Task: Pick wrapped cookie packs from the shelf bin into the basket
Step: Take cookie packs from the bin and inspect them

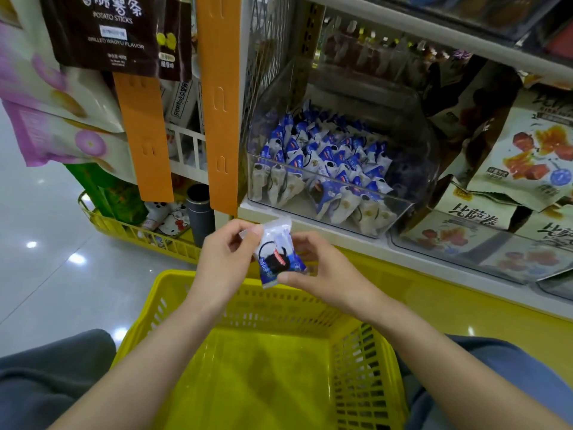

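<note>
Far left: a hanging potato sticks bag point(105, 29) and two orange clip strips point(144, 135), well apart from the work. Below them, a low yellow rack point(133, 232) with small goods. No obstacle on that side.

Left hand point(224, 256): fingers curled, thumb and forefinger pinching the upper left corner of one wrapped cookie pack point(274, 259). Pack held up between both hands, over the far rim of the yellow basket point(366, 367) in this view. Long axis roughly upright, slightly tilted (blue-and-white wrapper, dark cookie printed on it). Right hand point(325, 271): likewise curled, thumb on the lower right edge, fingers behind the wrapper. Both hands equally near the pack, so either fit to finish alone.

Below and nearer than the pack: the open basket, no pack visible on its floor. By judgement, then, a short move down and toward the near side, followed by a plain release. Only the far rim, just under the pack, to mind.

Beyond the hands and to the right: the clear shelf bin point(341, 197) on the shelf, heaped with more packs point(325, 156). Further right, fruit-printed snack bags point(527, 156) leaning just beside the bin, perhaps close enough to brush on a later reach.
</note>
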A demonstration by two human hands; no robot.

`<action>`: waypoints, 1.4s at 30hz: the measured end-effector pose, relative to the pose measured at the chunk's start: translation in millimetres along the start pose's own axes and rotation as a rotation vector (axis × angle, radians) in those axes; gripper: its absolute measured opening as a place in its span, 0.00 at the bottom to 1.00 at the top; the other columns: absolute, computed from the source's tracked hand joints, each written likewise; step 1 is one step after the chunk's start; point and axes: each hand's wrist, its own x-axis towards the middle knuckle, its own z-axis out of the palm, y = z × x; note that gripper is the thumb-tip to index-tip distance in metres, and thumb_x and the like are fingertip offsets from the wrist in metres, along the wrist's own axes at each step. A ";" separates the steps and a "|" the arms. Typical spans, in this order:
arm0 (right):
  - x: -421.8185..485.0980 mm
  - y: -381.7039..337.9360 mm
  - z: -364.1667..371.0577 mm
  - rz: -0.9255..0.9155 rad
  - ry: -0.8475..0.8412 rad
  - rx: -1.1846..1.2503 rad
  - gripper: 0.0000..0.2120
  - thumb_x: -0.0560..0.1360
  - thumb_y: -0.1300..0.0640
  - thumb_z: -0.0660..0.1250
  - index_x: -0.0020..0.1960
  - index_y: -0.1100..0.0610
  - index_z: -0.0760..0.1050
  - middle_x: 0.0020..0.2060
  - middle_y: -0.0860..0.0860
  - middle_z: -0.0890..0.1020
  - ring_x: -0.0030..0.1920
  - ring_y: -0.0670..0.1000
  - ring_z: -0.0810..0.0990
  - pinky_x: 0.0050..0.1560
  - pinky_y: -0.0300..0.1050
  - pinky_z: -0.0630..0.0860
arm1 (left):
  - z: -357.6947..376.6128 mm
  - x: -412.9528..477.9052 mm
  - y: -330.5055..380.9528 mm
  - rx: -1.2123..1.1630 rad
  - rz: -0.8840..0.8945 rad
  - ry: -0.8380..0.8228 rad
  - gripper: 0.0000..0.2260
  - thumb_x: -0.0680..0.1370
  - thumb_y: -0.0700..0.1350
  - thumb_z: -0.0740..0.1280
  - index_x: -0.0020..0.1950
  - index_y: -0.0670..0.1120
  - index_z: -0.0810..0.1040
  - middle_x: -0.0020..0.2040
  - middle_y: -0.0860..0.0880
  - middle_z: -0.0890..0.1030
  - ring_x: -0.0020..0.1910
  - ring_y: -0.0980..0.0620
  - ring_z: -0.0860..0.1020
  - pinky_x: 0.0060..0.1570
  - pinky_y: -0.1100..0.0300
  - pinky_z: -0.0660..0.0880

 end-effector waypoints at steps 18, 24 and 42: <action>3.4 2.0 0.1 -0.114 0.451 -0.036 0.14 0.75 0.49 0.65 0.40 0.60 0.74 0.30 0.55 0.77 0.33 0.53 0.73 0.36 0.51 0.72 | 11.3 -9.4 -0.4 0.039 -0.043 -0.118 0.08 0.74 0.42 0.68 0.45 0.50 0.69 0.44 0.52 0.75 0.44 0.48 0.76 0.43 0.54 0.76; 3.6 -3.8 4.5 -0.147 0.122 0.263 0.10 0.79 0.62 0.58 0.52 0.51 0.76 0.44 0.44 0.81 0.44 0.42 0.79 0.47 0.39 0.78 | 7.8 -5.2 0.7 -0.096 -0.058 -0.104 0.02 0.78 0.41 0.62 0.45 0.47 0.73 0.41 0.48 0.78 0.31 0.60 0.78 0.28 0.68 0.74; 0.0 -0.5 16.1 -0.215 0.242 -0.222 0.16 0.77 0.61 0.59 0.64 0.53 0.70 0.57 0.47 0.80 0.57 0.47 0.78 0.56 0.44 0.74 | 17.1 -11.8 -4.0 0.055 -0.076 -0.150 0.10 0.79 0.46 0.61 0.58 0.46 0.66 0.49 0.44 0.79 0.48 0.41 0.79 0.48 0.41 0.76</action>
